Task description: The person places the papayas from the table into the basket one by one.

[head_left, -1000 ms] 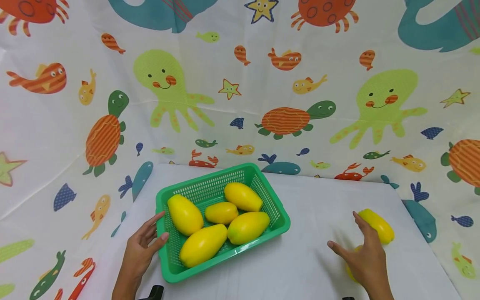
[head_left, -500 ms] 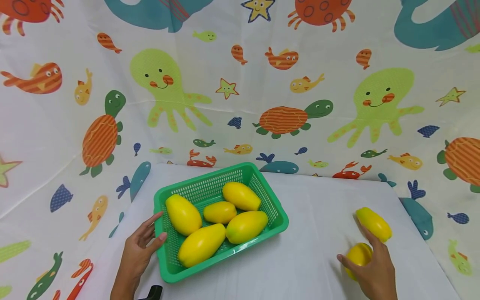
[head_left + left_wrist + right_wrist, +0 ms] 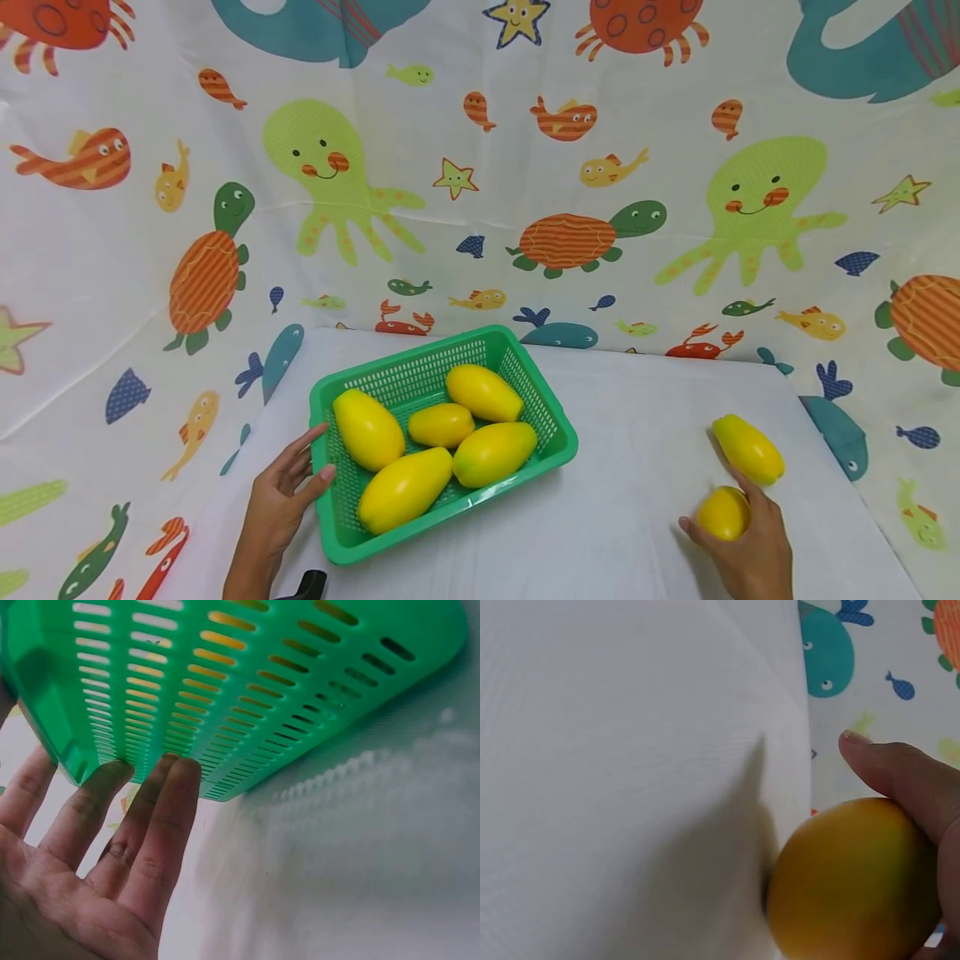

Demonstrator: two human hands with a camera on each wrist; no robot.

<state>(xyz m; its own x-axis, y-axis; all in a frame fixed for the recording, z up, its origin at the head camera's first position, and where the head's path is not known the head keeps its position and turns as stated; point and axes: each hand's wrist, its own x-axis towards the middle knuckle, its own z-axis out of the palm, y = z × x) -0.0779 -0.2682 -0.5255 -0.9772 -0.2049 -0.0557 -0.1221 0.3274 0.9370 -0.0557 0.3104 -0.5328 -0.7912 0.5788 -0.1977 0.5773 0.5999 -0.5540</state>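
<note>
My left hand is at the left side of a green plastic basket, thumb by the rim. In the left wrist view its fingers reach nearly straight to the slotted basket wall. Several yellow papayas, such as the front one, lie in the basket. At the right my right hand grips a yellow papaya, which points end-on to the head camera. The right wrist view shows this papaya against the palm, thumb along its side. Another papaya lies just beyond the fingers.
White cloth covers the table between basket and right hand. Behind and beside it hangs a curtain printed with sea animals. A small black object shows at the bottom edge, near the left wrist.
My right hand has come down around the nearer papaya and closed on it; the papaya has tipped slightly. My left hand and the basket have stayed in place.
</note>
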